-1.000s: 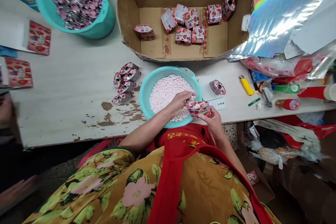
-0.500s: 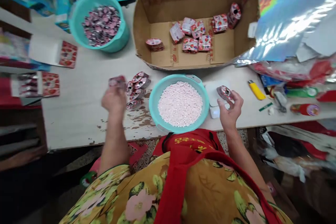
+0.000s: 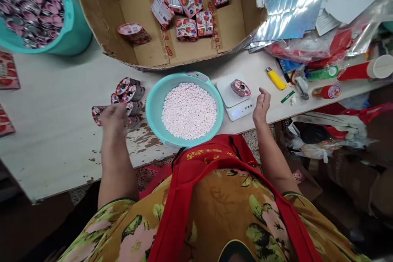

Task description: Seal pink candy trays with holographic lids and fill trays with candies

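My left hand [image 3: 114,120] is on the table beside a cluster of red-and-silver packs [image 3: 132,93], touching or just over one pack [image 3: 98,115] at the cluster's left side; its fingers are partly hidden and blurred. A single pack [image 3: 240,88] rests on the white scale [image 3: 239,110], whose display is lit. Just right of the scale, my right hand [image 3: 262,104] is held on edge with its fingers extended and nothing in them. Between my hands sits a turquoise basin [image 3: 151,110] full of small pale pink pieces [image 3: 188,110].
Behind the basin is a cardboard box [image 3: 166,63] with several packs [image 3: 186,29] inside. A turquoise bucket [image 3: 72,28] of silver-and-pink pieces stands back left. On the right lie a yellow lighter [image 3: 275,78], shiny sheets [image 3: 285,16] and plastic bags [image 3: 310,47].
My right hand has let go of its pack, which now sits on the scale. My left hand has come down beside the cluster with its pack. The view has shifted right and closer.
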Available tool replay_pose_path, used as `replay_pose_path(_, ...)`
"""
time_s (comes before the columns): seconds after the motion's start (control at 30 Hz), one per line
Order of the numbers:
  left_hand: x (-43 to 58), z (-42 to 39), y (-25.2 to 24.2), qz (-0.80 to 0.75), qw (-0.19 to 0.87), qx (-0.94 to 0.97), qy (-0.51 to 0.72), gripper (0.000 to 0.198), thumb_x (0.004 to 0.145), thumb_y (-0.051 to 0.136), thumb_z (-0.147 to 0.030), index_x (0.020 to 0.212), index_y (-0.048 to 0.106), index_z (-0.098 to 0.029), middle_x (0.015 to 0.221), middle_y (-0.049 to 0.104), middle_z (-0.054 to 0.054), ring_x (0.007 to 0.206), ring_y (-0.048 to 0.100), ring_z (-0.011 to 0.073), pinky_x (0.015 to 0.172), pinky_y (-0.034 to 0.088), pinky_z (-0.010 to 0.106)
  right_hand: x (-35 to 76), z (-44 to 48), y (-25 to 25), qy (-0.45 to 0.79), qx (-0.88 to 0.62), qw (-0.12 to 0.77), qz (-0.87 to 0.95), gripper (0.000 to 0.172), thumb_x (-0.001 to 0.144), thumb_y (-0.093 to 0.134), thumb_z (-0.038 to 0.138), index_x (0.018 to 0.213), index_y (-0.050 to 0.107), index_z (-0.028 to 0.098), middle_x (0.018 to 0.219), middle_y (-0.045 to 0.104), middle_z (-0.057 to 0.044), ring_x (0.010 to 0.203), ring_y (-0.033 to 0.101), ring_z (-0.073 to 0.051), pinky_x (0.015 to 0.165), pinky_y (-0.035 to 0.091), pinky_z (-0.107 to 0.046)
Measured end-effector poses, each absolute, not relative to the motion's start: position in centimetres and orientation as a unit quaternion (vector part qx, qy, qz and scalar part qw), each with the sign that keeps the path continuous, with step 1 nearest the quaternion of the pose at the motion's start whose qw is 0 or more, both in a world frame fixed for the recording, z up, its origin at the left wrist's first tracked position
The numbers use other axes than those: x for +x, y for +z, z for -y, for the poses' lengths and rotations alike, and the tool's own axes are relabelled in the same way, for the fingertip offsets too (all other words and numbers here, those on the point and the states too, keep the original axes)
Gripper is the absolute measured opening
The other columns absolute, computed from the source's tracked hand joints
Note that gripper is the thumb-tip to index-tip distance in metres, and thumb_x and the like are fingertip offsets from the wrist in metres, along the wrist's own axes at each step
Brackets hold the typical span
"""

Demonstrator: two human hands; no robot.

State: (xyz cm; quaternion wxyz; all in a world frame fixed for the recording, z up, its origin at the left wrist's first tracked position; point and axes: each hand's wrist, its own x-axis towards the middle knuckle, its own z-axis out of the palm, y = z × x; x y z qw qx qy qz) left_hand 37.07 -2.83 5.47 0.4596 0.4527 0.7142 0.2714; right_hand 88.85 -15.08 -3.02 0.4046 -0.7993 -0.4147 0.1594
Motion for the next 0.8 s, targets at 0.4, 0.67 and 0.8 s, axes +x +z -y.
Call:
replay_pose_path(0.4, 56.7, 6.8, 2.9, -0.64, 0.562, 0.505, 0.139, 0.008, 0.067, 0.064, -0.018, 0.075, 0.065, -0.019, 0.076, 0.067, 0.003, 0.078, 0.063, 0.0178, 0.071, 0.048, 0.027, 86.6, 11.0, -6.5, 0.214, -0.794, 0.39, 0.413, 0.045, 0.08, 0.075, 0.045, 0.117, 0.064, 0.021, 0.117, 0.068, -0.011, 0.115, 0.056, -0.028, 0.105, 0.048, -0.05)
replay_pose_path(0.67, 58.0, 4.7, 8.4, -0.538, 0.5, 0.657, 0.171, 0.009, 0.083, 0.062, -0.023, 0.085, 0.07, -0.02, 0.086, 0.069, 0.004, 0.08, 0.061, 0.0189, 0.079, 0.046, 0.031, 82.6, 12.6, 2.3, 0.28, -0.695, 0.451, 0.484, 0.038, 0.08, 0.079, 0.042, 0.113, 0.07, 0.025, 0.11, 0.069, -0.007, 0.103, 0.065, -0.027, 0.094, 0.054, -0.045)
replay_pose_path(0.8, 59.9, 5.0, 12.1, -0.422, 0.463, 0.76, 0.176, 0.018, 0.094, 0.054, -0.025, 0.091, 0.072, -0.022, 0.094, 0.069, 0.007, 0.095, 0.06, 0.0234, 0.092, 0.045, 0.035, 78.3, 13.2, 5.5, 0.341, -0.64, 0.433, 0.536, 0.031, 0.081, 0.079, 0.038, 0.109, 0.072, 0.028, 0.109, 0.072, -0.006, 0.103, 0.067, -0.028, 0.093, 0.055, -0.044)
